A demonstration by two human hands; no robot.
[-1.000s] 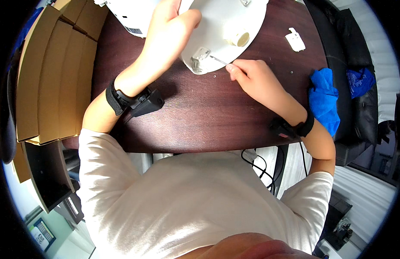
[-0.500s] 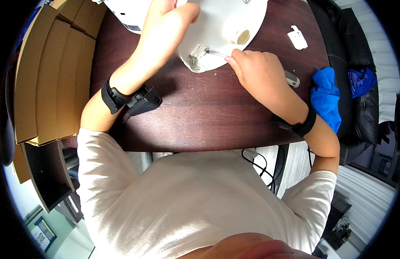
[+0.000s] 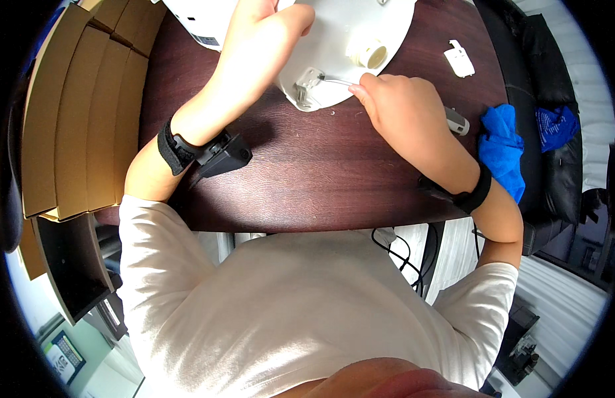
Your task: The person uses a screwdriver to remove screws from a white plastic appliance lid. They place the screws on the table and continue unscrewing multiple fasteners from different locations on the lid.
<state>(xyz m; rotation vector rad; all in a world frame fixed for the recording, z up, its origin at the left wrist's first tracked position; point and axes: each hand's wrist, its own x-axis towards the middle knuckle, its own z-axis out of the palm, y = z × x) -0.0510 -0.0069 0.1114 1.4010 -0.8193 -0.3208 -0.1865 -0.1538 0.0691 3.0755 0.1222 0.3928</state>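
Observation:
A white plastic shell [image 3: 337, 30] with a curved rim lies at the far side of the dark table. My left hand [image 3: 268, 33] is curled closed at its left part, with some fingers cut off by the upper edge. Inside the shell's near corner sits a small clear-and-metal fitting [image 3: 309, 81]. Farther right in the shell is a round cream-coloured neck [image 3: 372, 54]. My right hand [image 3: 402, 106] is closed on a thin-shafted tool [image 3: 337, 81], whose tip meets the fitting. Beyond this hand shows a grey-and-white rounded end [image 3: 457, 122], perhaps the tool's handle.
A small white plastic cover [image 3: 459, 60] lies at the far right of the table [image 3: 287, 179]. A blue cloth [image 3: 502, 146] hangs at the right edge, by a black sofa [image 3: 553, 172]. Brown cardboard boxes [image 3: 68, 126] line the left side. Black cables [image 3: 413, 259] hang below the near edge.
The shell and both hands have shifted slightly right. The grey-and-white end has moved right along with my right hand. The tool's tip stays at the fitting.

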